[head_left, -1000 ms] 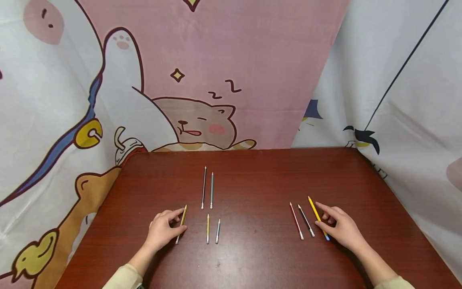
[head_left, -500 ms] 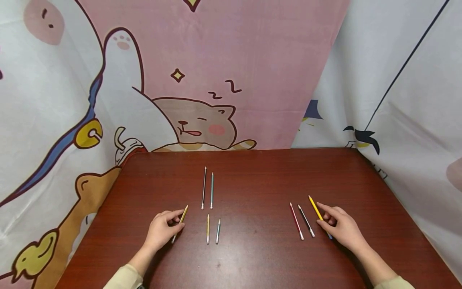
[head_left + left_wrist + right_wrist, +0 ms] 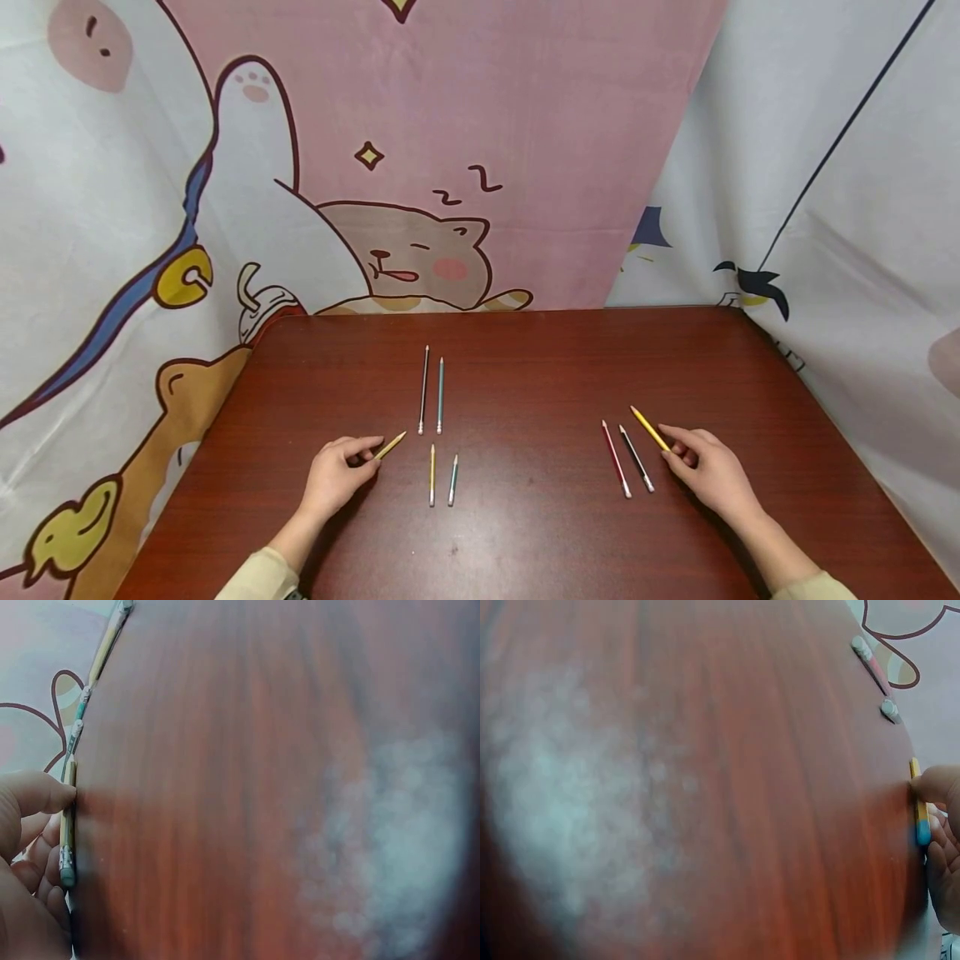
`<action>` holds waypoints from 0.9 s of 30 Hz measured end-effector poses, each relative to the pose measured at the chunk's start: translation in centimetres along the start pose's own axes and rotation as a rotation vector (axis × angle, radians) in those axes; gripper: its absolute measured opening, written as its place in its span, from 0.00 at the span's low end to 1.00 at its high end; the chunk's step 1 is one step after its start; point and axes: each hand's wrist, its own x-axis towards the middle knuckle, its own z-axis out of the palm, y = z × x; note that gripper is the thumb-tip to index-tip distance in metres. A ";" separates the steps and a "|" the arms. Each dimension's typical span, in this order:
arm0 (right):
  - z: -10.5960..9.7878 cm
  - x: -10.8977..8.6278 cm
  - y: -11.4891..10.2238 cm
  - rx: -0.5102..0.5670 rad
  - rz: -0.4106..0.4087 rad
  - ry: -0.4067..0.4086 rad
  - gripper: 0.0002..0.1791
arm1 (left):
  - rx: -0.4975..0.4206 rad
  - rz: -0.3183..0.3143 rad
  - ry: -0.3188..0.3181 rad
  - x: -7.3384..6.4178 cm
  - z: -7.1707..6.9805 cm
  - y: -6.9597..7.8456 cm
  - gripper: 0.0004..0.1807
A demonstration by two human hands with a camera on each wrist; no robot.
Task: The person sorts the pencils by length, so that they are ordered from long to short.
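My left hand (image 3: pixel 341 477) pinches a gold-yellow pencil (image 3: pixel 391 445) between thumb and fingers, its point angled up to the right. In the left wrist view, the green eraser end of that pencil (image 3: pixel 68 859) shows beneath my thumb. Over on the right, my right hand (image 3: pixel 708 471) pinches a yellow pencil (image 3: pixel 648 427), whose point slants up to the left. The blue end of this pencil (image 3: pixel 923 829) appears in the right wrist view; from the head it is hidden behind the hand. Whether either pencil touches the tabletop, I cannot tell.
Beside the left hand lie a short yellow pencil (image 3: pixel 432 477) and a short teal pencil (image 3: pixel 453 481). Behind them are a long dark pencil (image 3: pixel 423 392) and a long blue one (image 3: pixel 440 396). A red pencil (image 3: pixel 616 460) and a black pencil (image 3: pixel 636 459) lie left of the right hand.
The left pencil's point has swung right and its rear end has gone behind the hand. The right pencil's point has tipped left, its blue end passing out of the head view. Both hands barely moved.
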 end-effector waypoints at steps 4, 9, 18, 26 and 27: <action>0.0 0.1 -0.1 -0.032 0.012 -0.003 0.20 | 0.009 0.009 0.005 0.0 0.1 0.0 0.16; 0.0 0.2 -0.2 -0.054 0.029 -0.016 0.18 | 0.024 -0.016 -0.018 0.1 0.0 0.2 0.16; 0.1 0.1 -0.2 -0.066 0.047 -0.024 0.18 | 0.034 -0.023 -0.023 0.3 0.1 0.3 0.16; 0.1 0.1 -0.2 -0.077 0.054 -0.027 0.19 | 0.054 -0.019 0.019 0.2 0.3 0.1 0.16; 0.0 0.2 -0.3 -0.079 0.055 -0.029 0.19 | 0.055 -0.024 0.019 0.2 0.3 0.1 0.16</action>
